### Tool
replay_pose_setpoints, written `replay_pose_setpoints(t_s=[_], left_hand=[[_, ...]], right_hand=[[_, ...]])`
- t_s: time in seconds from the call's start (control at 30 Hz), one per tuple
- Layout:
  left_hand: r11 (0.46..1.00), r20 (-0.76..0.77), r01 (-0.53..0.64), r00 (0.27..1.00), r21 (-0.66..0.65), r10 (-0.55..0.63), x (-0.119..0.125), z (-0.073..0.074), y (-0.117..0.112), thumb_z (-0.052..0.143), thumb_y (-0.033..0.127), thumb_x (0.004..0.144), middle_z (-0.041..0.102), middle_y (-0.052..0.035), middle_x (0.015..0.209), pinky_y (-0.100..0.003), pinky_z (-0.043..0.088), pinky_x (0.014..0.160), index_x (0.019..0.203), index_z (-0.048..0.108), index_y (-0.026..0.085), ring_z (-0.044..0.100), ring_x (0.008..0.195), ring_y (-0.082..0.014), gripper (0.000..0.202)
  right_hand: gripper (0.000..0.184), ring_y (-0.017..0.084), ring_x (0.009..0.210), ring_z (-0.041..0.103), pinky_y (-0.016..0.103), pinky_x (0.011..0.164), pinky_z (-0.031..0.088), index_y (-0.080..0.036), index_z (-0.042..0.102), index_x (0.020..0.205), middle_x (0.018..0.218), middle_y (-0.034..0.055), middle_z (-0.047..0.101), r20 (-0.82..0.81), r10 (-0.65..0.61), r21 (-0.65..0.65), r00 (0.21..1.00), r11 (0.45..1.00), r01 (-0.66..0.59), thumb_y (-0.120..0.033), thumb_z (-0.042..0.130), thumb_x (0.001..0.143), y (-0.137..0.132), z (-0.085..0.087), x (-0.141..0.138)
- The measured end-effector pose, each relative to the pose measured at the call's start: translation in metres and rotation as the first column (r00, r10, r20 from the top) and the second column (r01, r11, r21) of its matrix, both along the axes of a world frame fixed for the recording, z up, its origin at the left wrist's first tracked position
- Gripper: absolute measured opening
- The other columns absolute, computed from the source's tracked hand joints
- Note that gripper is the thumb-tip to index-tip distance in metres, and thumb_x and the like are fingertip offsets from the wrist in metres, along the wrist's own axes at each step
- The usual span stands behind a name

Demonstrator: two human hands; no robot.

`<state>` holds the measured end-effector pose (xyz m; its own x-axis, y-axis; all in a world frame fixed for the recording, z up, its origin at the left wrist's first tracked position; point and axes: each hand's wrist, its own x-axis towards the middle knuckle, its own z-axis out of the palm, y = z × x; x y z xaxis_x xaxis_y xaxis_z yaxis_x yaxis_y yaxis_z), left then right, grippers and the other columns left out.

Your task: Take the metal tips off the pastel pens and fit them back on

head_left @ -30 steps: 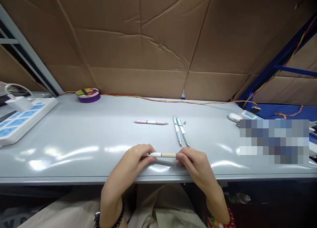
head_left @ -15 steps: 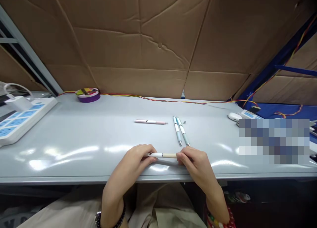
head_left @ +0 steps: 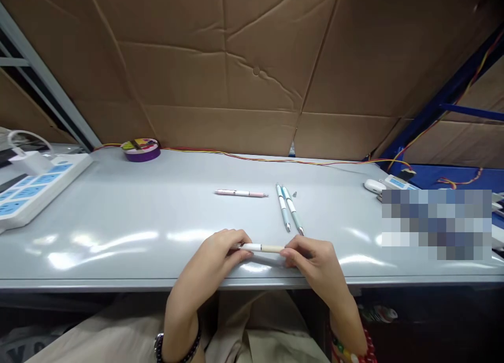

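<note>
A white and cream pen [head_left: 262,248] lies level between my two hands, just above the table near its front edge. My left hand [head_left: 225,252] pinches the white end, hiding its tip. At the cream end, the fingers of my right hand [head_left: 311,255] close round the pen and cover that tip. Beyond my right hand, two blue-and-white pens [head_left: 283,207] lie side by side, pointing toward me. A pink-and-white pen [head_left: 241,193] rests crosswise farther left. One small grey piece [head_left: 295,194], too small to name, sits beside the blue pens.
A white power strip [head_left: 43,187] with a plugged-in charger occupies the left end. A purple round tape roll [head_left: 140,150] stands at the back left. Thin red and yellow wires [head_left: 236,155] run along the cardboard wall [head_left: 189,79]. A white rounded object [head_left: 374,186] lies at right, near a blurred-out patch.
My right hand's fingers have shifted slightly at the cream end of the pen. Both hands still hold it, and the pens on the table stay put; the view has moved a little.
</note>
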<state>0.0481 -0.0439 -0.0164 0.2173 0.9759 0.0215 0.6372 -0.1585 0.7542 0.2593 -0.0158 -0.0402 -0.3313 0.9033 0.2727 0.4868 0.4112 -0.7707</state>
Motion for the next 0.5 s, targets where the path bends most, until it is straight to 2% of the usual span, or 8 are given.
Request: replay_pose_setpoints(t_s=[0.07,0.1,0.13,0.2,0.27,0.3,0.4,0.5], left_hand=[[1.000,0.004,0.016,1.000,-0.004,-0.016,0.0010,0.0000,-0.0004,0.048,0.028,0.087,0.061,0.0036,0.081,-0.026,0.039,0.068,0.082,0.058,0.025,0.054,0.078,-0.0162,0.013],[1.000,0.006,0.021,1.000,-0.007,-0.021,0.0016,0.0000,-0.0005,0.048,0.028,0.087,0.061,0.0037,0.081,-0.026,0.039,0.068,0.082,0.058,0.025,0.054,0.078,-0.0160,0.012],[1.000,0.009,0.026,1.000,-0.010,-0.026,0.0022,0.0000,-0.0005,0.048,0.027,0.087,0.061,0.0038,0.081,-0.025,0.038,0.067,0.082,0.059,0.025,0.054,0.078,-0.0158,0.012],[1.000,0.015,0.026,1.000,-0.011,-0.026,0.0034,0.0000,-0.0004,0.048,0.027,0.087,0.061,0.0039,0.081,-0.025,0.038,0.067,0.082,0.059,0.025,0.054,0.078,-0.0156,0.012],[1.000,0.026,0.026,0.999,-0.006,-0.025,0.0042,-0.0004,-0.0001,0.048,0.027,0.087,0.061,0.0038,0.081,-0.025,0.039,0.067,0.081,0.058,0.025,0.054,0.078,-0.0156,0.012],[1.000,0.030,0.028,0.999,-0.003,-0.028,0.0046,-0.0007,0.0000,0.048,0.027,0.087,0.061,0.0036,0.081,-0.025,0.039,0.067,0.081,0.058,0.025,0.054,0.078,-0.0156,0.012],[1.000,0.019,0.028,0.999,0.008,-0.028,0.0058,-0.0021,0.0003,0.048,0.027,0.087,0.061,0.0030,0.082,-0.026,0.040,0.068,0.083,0.058,0.025,0.055,0.078,-0.0161,0.012],[0.999,-0.022,0.010,1.000,0.050,-0.009,0.0081,-0.0034,0.0003,0.047,0.027,0.088,0.062,0.0020,0.082,-0.027,0.040,0.068,0.083,0.059,0.025,0.055,0.078,-0.0172,0.013]], right_hand=[[0.048,0.011,0.042,0.045,0.024,0.045,0.034,-0.018,0.052,0.049,0.044,-0.0013,0.052,0.039,0.019,0.040,0.999,0.999,-0.021,-0.039,0.043,0.091,0.0001,0.0004,-0.0002],[0.049,0.011,0.042,0.046,0.024,0.045,0.035,-0.018,0.053,0.050,0.044,-0.0012,0.051,0.043,0.029,0.056,0.999,0.998,-0.032,-0.040,0.040,0.092,0.0001,0.0007,-0.0002],[0.045,0.011,0.045,0.048,0.024,0.047,0.037,-0.018,0.057,0.057,0.048,-0.0010,0.054,0.036,0.036,0.069,0.999,0.997,-0.038,-0.041,0.041,0.092,0.0002,0.0010,0.0000],[0.025,0.013,0.056,0.055,0.023,0.054,0.043,-0.018,0.064,0.086,0.063,0.0000,0.062,-0.003,0.063,0.088,0.998,0.994,-0.063,-0.041,0.053,0.086,0.0002,0.0012,0.0003],[0.033,0.015,0.069,0.060,0.023,0.061,0.048,-0.020,0.060,0.106,0.079,0.0016,0.067,-0.047,0.097,0.100,0.994,0.991,-0.092,-0.036,0.065,0.078,0.0001,0.0004,0.0005],[0.031,0.015,0.072,0.062,0.023,0.063,0.049,-0.020,0.061,0.104,0.082,0.0021,0.068,-0.065,0.105,0.109,0.992,0.989,-0.097,-0.034,0.067,0.077,0.0000,-0.0003,0.0005],[0.013,0.015,0.070,0.064,0.021,0.061,0.049,-0.019,0.066,0.083,0.078,0.0025,0.070,-0.097,0.071,0.131,0.993,0.990,-0.058,-0.032,0.065,0.080,-0.0005,-0.0028,0.0003],[0.019,0.014,0.058,0.061,0.021,0.052,0.045,-0.018,0.066,0.078,0.068,0.0013,0.068,-0.063,0.018,0.140,0.998,0.990,-0.009,-0.037,0.063,0.080,-0.0006,-0.0038,-0.0003]])
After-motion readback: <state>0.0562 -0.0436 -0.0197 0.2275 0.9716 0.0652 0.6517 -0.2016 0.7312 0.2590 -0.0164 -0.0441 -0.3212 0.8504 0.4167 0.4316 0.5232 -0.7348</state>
